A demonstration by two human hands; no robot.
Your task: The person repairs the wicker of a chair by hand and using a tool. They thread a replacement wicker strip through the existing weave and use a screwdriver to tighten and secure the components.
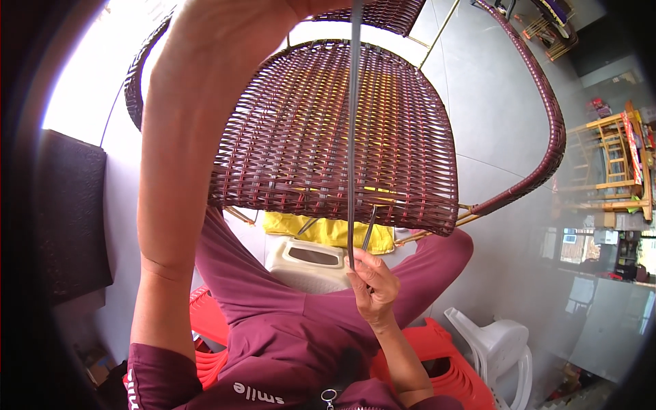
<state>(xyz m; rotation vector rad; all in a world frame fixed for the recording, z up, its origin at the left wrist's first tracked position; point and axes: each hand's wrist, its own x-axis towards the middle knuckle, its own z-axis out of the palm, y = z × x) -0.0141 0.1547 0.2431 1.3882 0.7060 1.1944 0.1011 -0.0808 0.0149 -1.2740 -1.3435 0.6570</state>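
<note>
At the near edge, maroon clothing (270, 335) is worn by the seated person, and red plastic seats (437, 348) are seen at both sides, with a white plastic chair (502, 345) placed farther right. The lower part of a long, dark-grey, flat strip (353, 130) is pinched between the thumb and fingers of the right hand (374, 287). Between the spread knees, a beige plastic stool with a slotted top (301, 268) is partly hidden by the legs. Just beyond it, a bright yellow cloth (328, 232) is laid under the near edge of a dark-brown woven chair seat (287, 150). The strip is held nearly upright in front of this seat. The left forearm is raised on the left; because the left hand (236, 27) is cut off by the upper edge, its grip cannot be told. Farther right, a curved brown wrapped armrest (555, 137) is seen, and beyond it a yellowish wooden frame (618, 154).
</note>
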